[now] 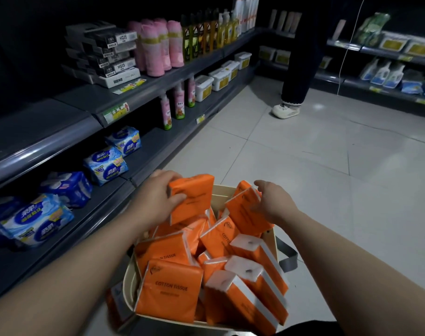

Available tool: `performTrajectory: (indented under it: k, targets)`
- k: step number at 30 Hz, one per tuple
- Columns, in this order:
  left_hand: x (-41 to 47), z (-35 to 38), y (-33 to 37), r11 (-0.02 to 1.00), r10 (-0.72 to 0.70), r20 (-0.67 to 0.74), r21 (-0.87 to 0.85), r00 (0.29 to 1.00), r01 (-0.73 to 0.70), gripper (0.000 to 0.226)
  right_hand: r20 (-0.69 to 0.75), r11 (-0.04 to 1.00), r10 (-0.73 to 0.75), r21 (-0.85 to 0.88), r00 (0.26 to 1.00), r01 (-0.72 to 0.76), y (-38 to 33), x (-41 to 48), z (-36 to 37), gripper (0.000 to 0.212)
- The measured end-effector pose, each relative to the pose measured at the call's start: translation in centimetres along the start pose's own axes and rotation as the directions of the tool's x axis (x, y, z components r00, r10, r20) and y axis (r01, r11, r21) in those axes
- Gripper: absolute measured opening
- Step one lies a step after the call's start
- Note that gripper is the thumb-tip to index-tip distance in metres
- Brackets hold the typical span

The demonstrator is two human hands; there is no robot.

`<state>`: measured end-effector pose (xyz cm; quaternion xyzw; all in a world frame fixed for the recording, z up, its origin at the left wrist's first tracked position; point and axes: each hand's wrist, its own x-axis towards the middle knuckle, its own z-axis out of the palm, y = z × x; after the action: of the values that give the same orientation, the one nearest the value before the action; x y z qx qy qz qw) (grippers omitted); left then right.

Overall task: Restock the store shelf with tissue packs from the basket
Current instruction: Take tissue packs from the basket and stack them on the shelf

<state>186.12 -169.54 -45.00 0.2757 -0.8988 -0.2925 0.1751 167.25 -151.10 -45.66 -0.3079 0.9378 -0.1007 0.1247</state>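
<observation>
View from the head camera, looking down an aisle. Left grip (155, 197), a bare hand, closes on the edge of one orange tissue pack (192, 197), thumb on the near face and fingers over the top edge. The pack is upright and raised above the heap, over the far left part of the basket (128, 282).

Right grip (273, 204), also a bare hand, lies against a second orange pack (245, 212) that leans at the far right of the basket. Its thumb points up and stands free, and its fingers are blurred, so whether they are wide or closed on the pack cannot be told.

The cream-rimmed basket stands on the tiled floor (303, 166), just beside the bottom shelf (104, 214). It is filled with orange packs marked COTTON TISSUE, lying flat, tilted and on end. A grey handle (288, 257) hangs at its right side.

The bottom shelf carries blue-and-white soft packs (104, 166), with bare board in front of them. The shelf above holds pink bottles (158, 49), dark boxes and yellow-labelled bottles. Down the aisle another person's leg and pale shoe (285, 110) rest on the floor.
</observation>
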Motion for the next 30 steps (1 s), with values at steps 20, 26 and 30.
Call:
performTrajectory:
  k: [20,26,30]
  targets:
    - [-5.8,-10.0,-4.9,0.966,-0.251,-0.195,-0.108,0.948,0.234,0.041,-0.041,0.959,-0.280,0.019,0.959,0.281,-9.4,-1.1,-1.6,0.039]
    - [-9.4,-16.1,-8.1,0.942,-0.334,-0.283,-0.136,0.899,0.307,0.047,-0.046,0.872,-0.482,0.071,0.875,0.485,-16.7,-2.7,-1.5,0.045]
    - [-12.7,-20.7,-9.9,0.939,-0.343,-0.368,-0.117,0.864,0.323,0.039,-0.072,0.781,-0.612,0.095,0.787,0.617,-23.2,-4.4,-1.1,0.049]
